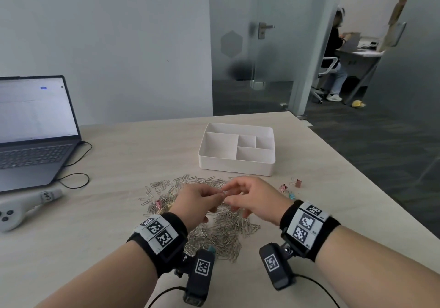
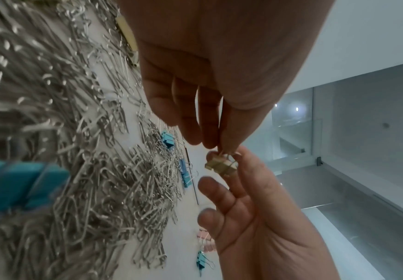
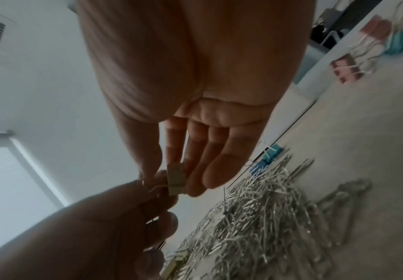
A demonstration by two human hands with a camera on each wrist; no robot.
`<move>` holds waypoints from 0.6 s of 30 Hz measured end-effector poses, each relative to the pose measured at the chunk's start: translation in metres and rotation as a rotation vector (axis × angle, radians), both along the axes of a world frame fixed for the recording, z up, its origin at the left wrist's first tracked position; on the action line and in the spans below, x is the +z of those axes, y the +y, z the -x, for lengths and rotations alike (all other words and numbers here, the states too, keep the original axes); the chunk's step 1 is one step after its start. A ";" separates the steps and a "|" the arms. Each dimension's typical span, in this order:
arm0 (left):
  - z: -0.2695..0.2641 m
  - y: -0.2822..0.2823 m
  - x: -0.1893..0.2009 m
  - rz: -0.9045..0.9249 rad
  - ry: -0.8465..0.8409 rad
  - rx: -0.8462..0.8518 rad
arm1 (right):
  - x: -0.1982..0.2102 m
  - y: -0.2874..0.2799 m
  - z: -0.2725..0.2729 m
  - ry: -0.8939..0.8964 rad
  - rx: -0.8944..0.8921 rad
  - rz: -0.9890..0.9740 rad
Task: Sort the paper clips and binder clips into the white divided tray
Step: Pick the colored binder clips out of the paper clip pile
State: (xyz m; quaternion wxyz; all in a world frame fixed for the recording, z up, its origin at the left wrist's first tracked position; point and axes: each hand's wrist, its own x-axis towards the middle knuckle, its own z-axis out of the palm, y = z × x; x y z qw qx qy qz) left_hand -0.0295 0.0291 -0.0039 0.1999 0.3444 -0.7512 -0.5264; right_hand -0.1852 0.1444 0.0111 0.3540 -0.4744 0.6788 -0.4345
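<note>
A small beige binder clip (image 2: 220, 166) hangs between both hands above the table. My left hand (image 1: 214, 197) pinches its wire handles from the left. My right hand (image 1: 232, 194) pinches the clip's body (image 3: 176, 179) between thumb and forefinger, the other fingers loosely spread. Below them spreads a big heap of silver paper clips (image 1: 221, 231). Pink binder clips (image 1: 296, 183) and a teal one (image 1: 291, 196) lie to the right of the heap; another pink one (image 1: 157, 204) sits at its left edge. The white divided tray (image 1: 235, 165) stands just beyond the heap, with nothing visible in its compartments.
An open laptop (image 1: 31, 136) stands at the far left with a black cable (image 1: 76, 179) looping beside it. A white hand controller (image 1: 21, 206) lies in front of it. The table's right edge (image 1: 357, 179) runs diagonally. A person sits at a desk beyond the glass door.
</note>
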 end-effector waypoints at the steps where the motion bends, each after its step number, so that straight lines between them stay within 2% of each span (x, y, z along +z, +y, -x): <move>1: 0.001 0.000 0.000 0.007 -0.003 -0.005 | -0.002 -0.002 -0.002 -0.001 -0.005 0.014; 4: 0.000 0.001 0.000 -0.018 -0.016 -0.034 | -0.007 -0.003 0.003 -0.043 -0.056 0.021; 7: -0.003 -0.002 -0.003 -0.002 -0.053 -0.029 | -0.009 0.000 0.022 -0.027 -0.206 -0.025; 9: -0.004 -0.008 -0.004 0.084 -0.094 0.008 | -0.014 0.002 0.042 0.129 -0.341 -0.089; 11: -0.005 -0.015 -0.005 0.193 -0.147 0.039 | -0.015 0.005 0.063 0.368 -0.402 -0.193; 15: -0.001 -0.028 -0.006 0.275 -0.225 0.040 | -0.012 0.005 0.088 0.686 -0.305 -0.432; 18: 0.006 -0.033 -0.006 0.371 -0.331 -0.024 | -0.006 -0.001 0.091 0.806 -0.320 -0.461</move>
